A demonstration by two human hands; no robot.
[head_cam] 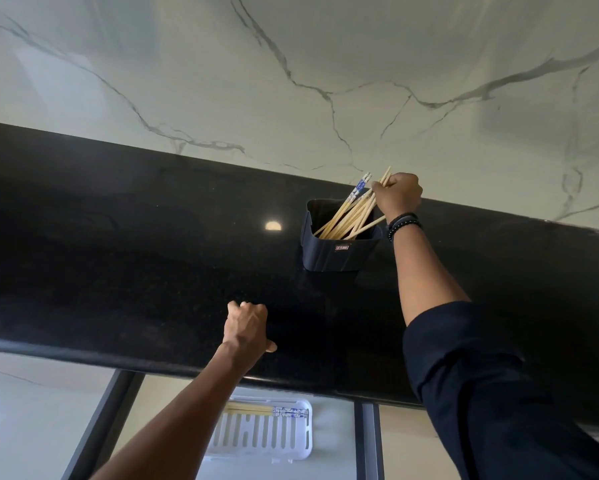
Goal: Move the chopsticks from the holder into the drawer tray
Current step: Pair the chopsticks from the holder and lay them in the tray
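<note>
A dark square holder [339, 252] stands on the black countertop [118, 254] near the wall. Several pale wooden chopsticks [346, 216] lean in it, some with blue-and-white patterned tops. My right hand [398, 194] reaches over the holder's right side and grips the upper ends of a few plain chopsticks. My left hand [246, 325] rests on the countertop near its front edge, fingers curled, thumb over the edge, holding nothing. Below the counter a white slotted tray [267, 441] lies in the open drawer, with chopsticks [277, 411] lying along its far side, partly hidden by my left forearm.
A white marble-patterned wall [291, 64] rises behind the counter. Dark drawer frame rails [367, 441] run on either side of the tray. A round light reflection [273, 225] shows on the countertop left of the holder.
</note>
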